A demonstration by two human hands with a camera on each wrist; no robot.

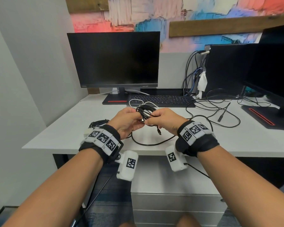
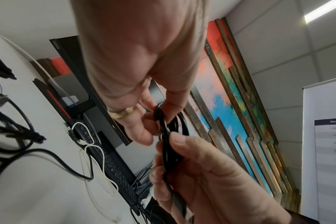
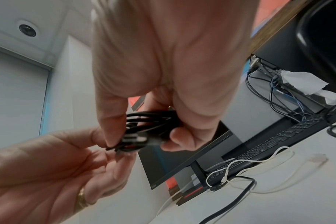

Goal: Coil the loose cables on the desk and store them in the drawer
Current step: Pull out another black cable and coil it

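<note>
Black cable coil: held above the front part of the white desk, between both hands, in front of the keyboard. Several loops are bundled together.
Coil tail: one black strand drops from the bundle, curves across the desk and back toward the right wrist; a plug end hangs below the hands.
Left hand: fingers curled, pinching the near side of the coil between thumb and fingertips. A gold ring sits on one finger.
Right hand: fingers curled round the far side of the coil, thumb pressed against the bundled strands.
White cable: loose on the desk just behind the hands, partly lying on the keyboard edge.
Second black bundle: on the desk beside the left wrist.
Loose black cable: sprawled on the desk to the right, well apart from the hands.
Monitor: screen dark, behind the keyboard; its brand mark is too small to read.
Drawer unit: grey, under the desk, drawers closed.
Wrist bands: black-and-white square markers on both.
Poster: text blurred; only "Start" can be read.
</note>
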